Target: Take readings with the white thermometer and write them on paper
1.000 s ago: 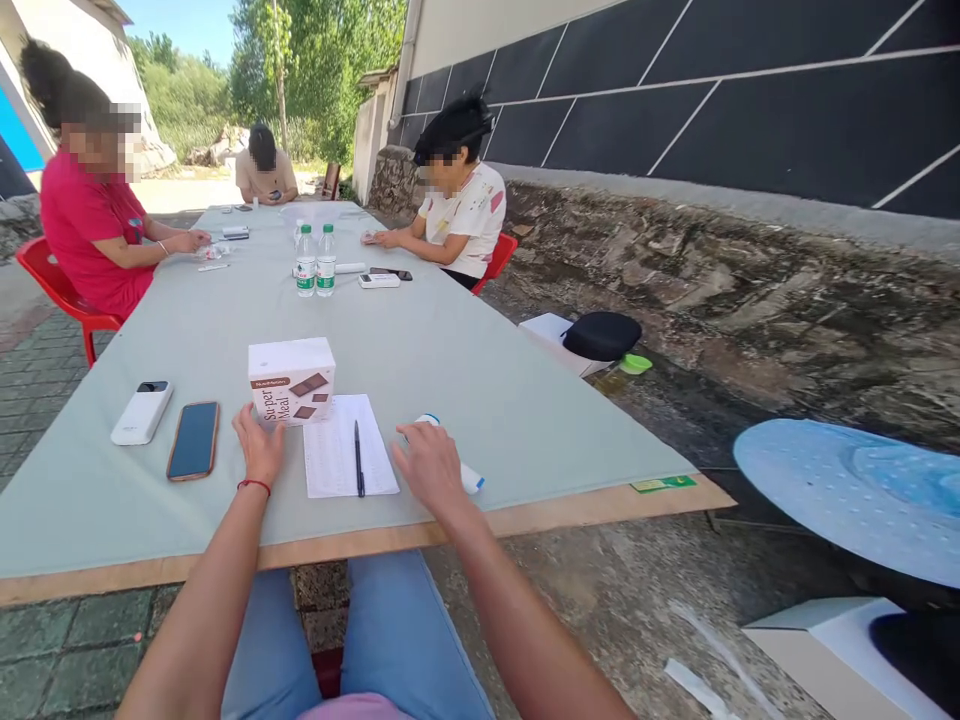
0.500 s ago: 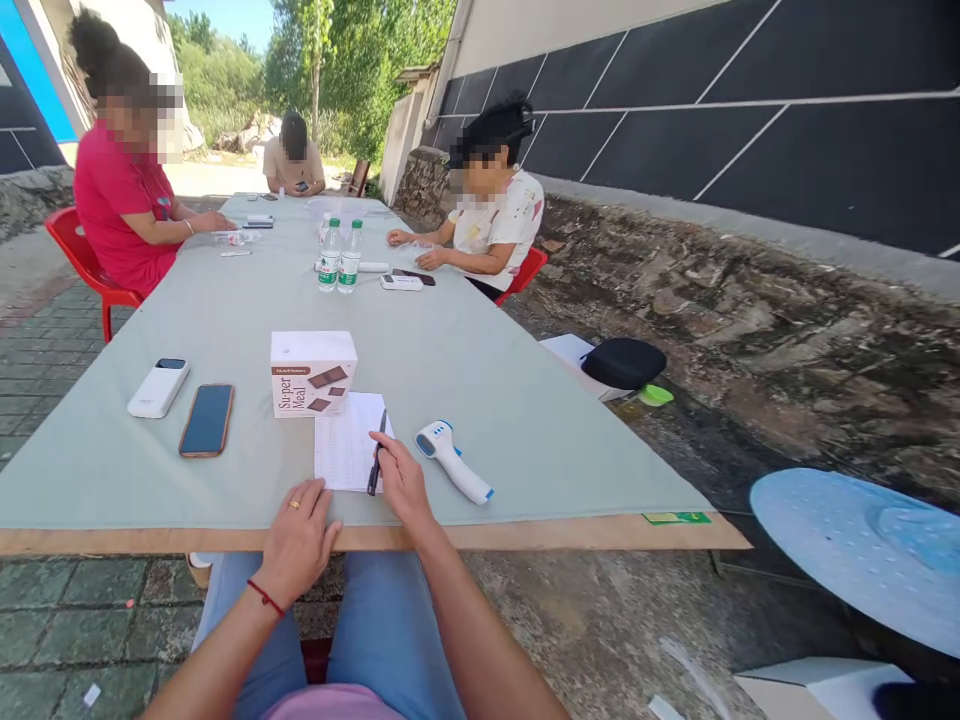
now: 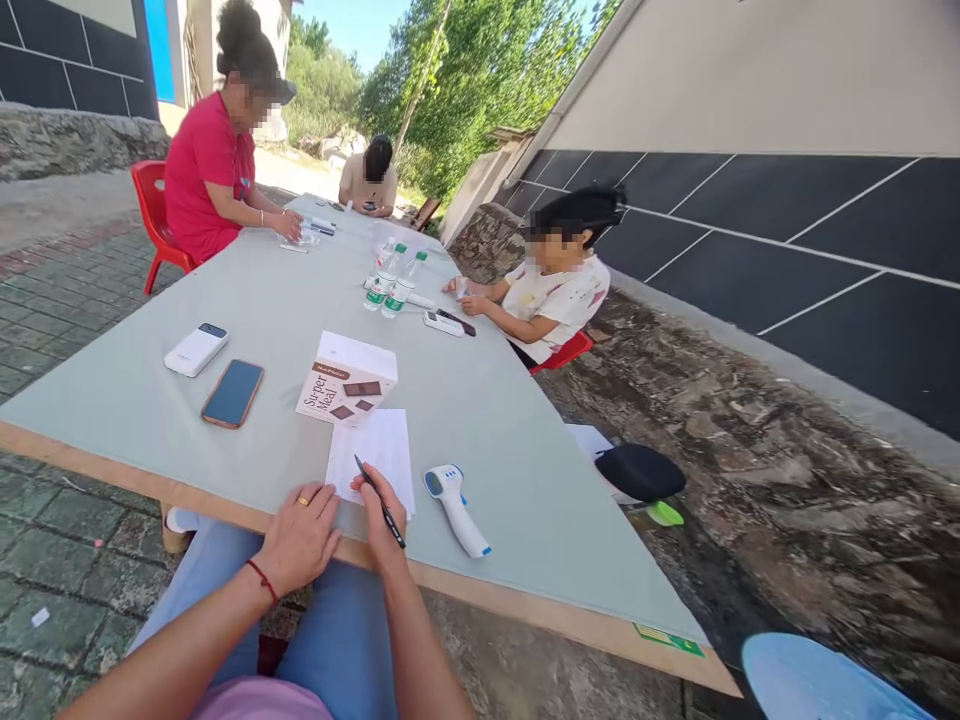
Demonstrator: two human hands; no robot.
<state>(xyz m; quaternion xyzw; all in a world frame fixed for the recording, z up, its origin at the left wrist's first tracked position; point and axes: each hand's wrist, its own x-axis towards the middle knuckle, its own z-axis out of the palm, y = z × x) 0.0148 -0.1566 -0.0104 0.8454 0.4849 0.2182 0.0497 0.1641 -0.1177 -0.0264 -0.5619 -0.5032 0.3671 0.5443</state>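
Note:
A black pen (image 3: 381,503) is gripped in my right hand (image 3: 384,508), its tip slanting up to the left over a white sheet of paper (image 3: 382,452). My left hand (image 3: 304,535) lies flat at the table's front edge, by the paper's lower left corner, with nothing held. Behind the sheet stands a white box (image 3: 349,380) printed "Super Meal", covering the paper's far edge. Just right of the paper rests a white and blue infrared thermometer (image 3: 457,508).
To the left lie a phone (image 3: 232,393) and a white power bank (image 3: 196,350). Two water bottles (image 3: 395,285) stand farther back. Three other people sit around the table (image 3: 540,520). A black cap-like item (image 3: 640,472) sits beyond the right edge.
The view has tilted and turned right. My right hand has shifted toward the paper's lower part, and the pen, upright before, now slants with its tip to the upper left.

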